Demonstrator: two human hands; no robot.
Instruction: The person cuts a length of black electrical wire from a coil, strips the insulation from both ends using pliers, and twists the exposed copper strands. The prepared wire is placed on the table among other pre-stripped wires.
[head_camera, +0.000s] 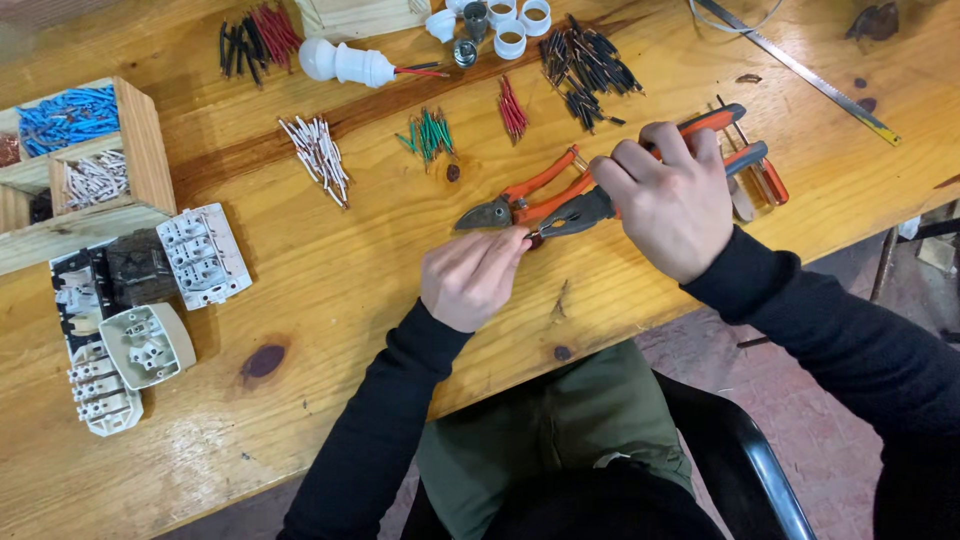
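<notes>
1. Two hands work over the wooden table (330, 300), close to its near edge. The left hand (470, 275) is curled narrow, its fingertips pinching a small piece right at the nose of the pliers (580, 212); the piece is too small to tell what it is.
2. The right hand (672, 200) is wrapped around the orange-and-grey handles of those pliers, gripping them, with the dark nose pointing toward the left hand.
3. Just beyond the pliers, touching or nearly so, lie orange-handled cutters (520, 198) flat on the table.
4. Beside the pliers' handle ends lie screwdrivers (760, 180).
5. Farther from the pliers sit small heaps of cut wire: white pieces (320, 155), green pieces (428, 133), red pieces (512, 108) and a black pile (588, 65).
6. Well away from the pliers, by the table's side, white socket parts (200, 255) lie near a wooden box (140, 150) holding blue and white pieces.
7. Farthest from the pliers lie a white lamp holder (345, 63) with red and black leads, white rings (510, 25) and a metal ruler (800, 70).
</notes>
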